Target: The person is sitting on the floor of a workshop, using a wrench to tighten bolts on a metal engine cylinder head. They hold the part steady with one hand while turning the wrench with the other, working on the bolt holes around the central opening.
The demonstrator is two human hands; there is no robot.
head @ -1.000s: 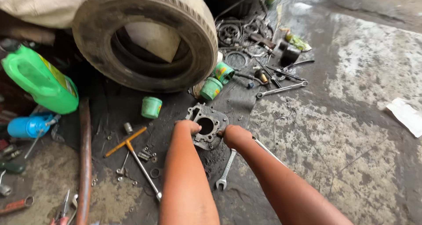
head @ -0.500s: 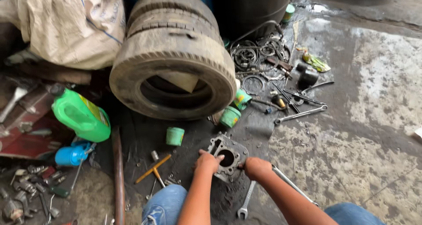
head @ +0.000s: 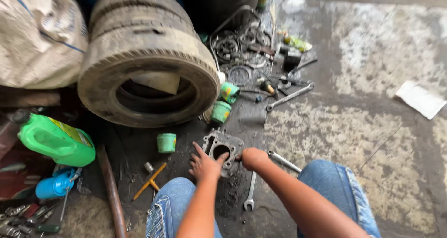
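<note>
Grey metal engine block (head: pixel 222 149) now sits between raised knees; left hand (head: pixel 204 163) spreads flat against it, right hand (head: pixel 251 157) fisted at its edge, its grasp unclear.

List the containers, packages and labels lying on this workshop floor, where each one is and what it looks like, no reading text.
Green jug: far left, on its side, yellow label.
Blue bottle: below the jug, lying down.
Three small green tubs: beside the tyre, short and round.
White sack: upper left, slumped.
White paper: right, flat.
</note>
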